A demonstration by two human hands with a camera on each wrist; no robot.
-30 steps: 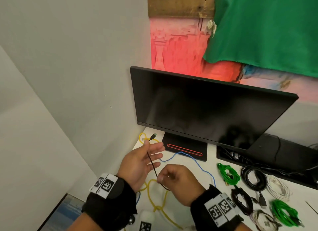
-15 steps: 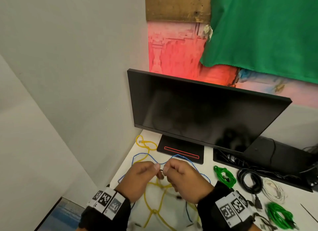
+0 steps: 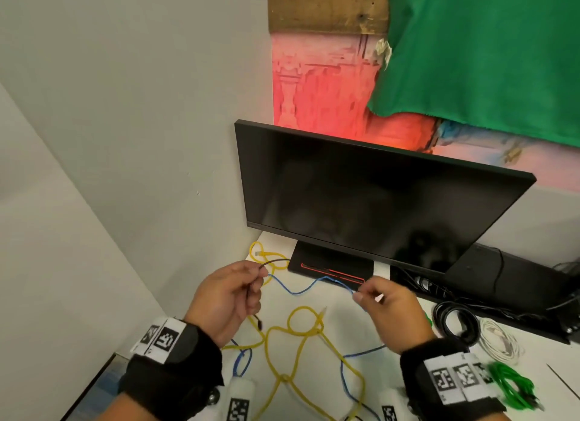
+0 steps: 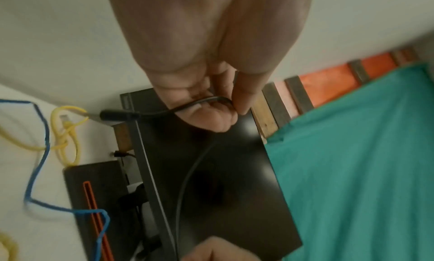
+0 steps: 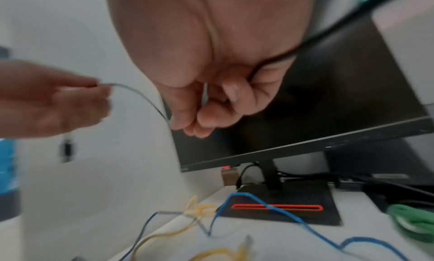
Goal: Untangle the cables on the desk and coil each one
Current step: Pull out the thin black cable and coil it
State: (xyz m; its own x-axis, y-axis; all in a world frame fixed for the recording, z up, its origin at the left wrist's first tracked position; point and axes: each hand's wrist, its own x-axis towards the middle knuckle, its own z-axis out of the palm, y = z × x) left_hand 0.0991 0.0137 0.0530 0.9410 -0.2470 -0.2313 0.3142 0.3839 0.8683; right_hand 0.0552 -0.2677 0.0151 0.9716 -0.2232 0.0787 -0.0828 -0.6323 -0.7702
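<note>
A thin black cable (image 3: 274,261) runs between my two hands above the white desk (image 3: 317,304). My left hand (image 3: 259,276) pinches it near one end, and the plug (image 3: 259,322) hangs below the fingers. In the left wrist view the black cable (image 4: 199,102) bends over my curled fingers. My right hand (image 3: 359,296) pinches it farther along; in the right wrist view the black cable (image 5: 140,96) arcs to my fingertips (image 5: 185,123) and trails across the palm. A knotted yellow cable (image 3: 301,334) and a blue cable (image 3: 301,290) lie loose on the desk under my hands.
A dark monitor (image 3: 361,207) on a black base (image 3: 326,266) stands just behind my hands. A wall closes the left side. At the right lie a black coil (image 3: 455,321), a white coil (image 3: 499,342) and a green coil (image 3: 511,386).
My hands met in front of me half a second ago and have since drawn apart, the right one sliding right along the black cable. The plug end now hangs from my left hand.
</note>
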